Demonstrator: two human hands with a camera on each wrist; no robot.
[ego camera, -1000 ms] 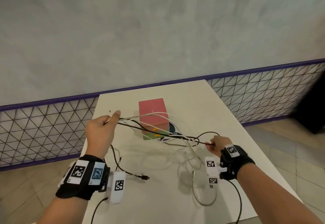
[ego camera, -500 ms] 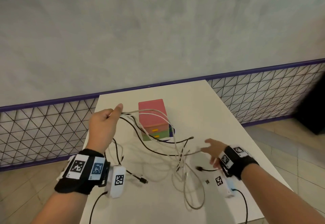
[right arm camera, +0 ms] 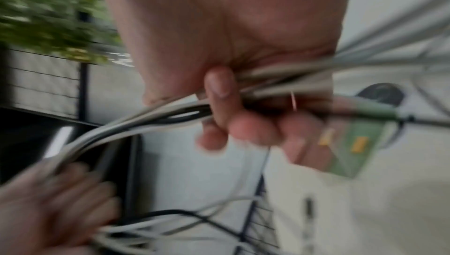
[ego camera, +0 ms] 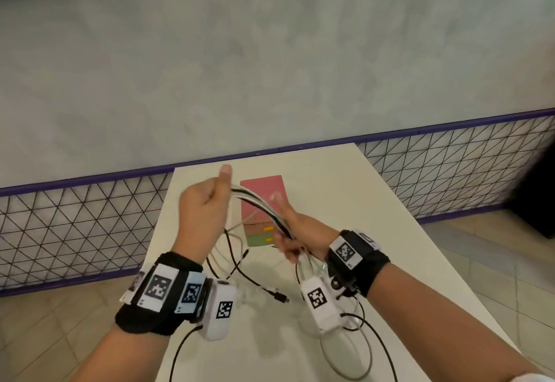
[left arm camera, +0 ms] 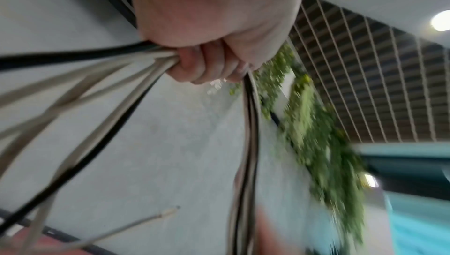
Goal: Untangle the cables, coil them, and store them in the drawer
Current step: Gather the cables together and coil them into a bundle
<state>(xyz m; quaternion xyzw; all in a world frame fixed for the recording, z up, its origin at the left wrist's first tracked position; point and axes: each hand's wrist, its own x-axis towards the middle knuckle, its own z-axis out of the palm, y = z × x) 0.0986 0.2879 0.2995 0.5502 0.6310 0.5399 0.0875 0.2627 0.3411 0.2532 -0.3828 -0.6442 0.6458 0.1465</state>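
Observation:
A bundle of white and black cables [ego camera: 260,205] stretches between both hands above the white table [ego camera: 345,189]. My left hand [ego camera: 204,210] is raised, fist curled round one end of the cables [left arm camera: 136,61], thumb up. My right hand [ego camera: 295,236] grips the same cables [right arm camera: 151,113] lower, in front of the small drawer box [ego camera: 262,192] with its pink top, green front and orange handles. Loose cable ends [ego camera: 277,296] hang to the table under the hands. Both wrist views are blurred; the drawers look closed.
The table is narrow, with its left edge [ego camera: 163,222] under my left hand and floor tiles [ego camera: 492,249] on both sides. A wire-mesh fence [ego camera: 75,225] with a purple rail runs behind it, under a grey wall. White cable loops [ego camera: 345,360] lie near the front edge.
My right hand, open over the table half a second ago, has come up and closed round the cables near the left hand. The left hand has risen, gathering the strands into one bundle.

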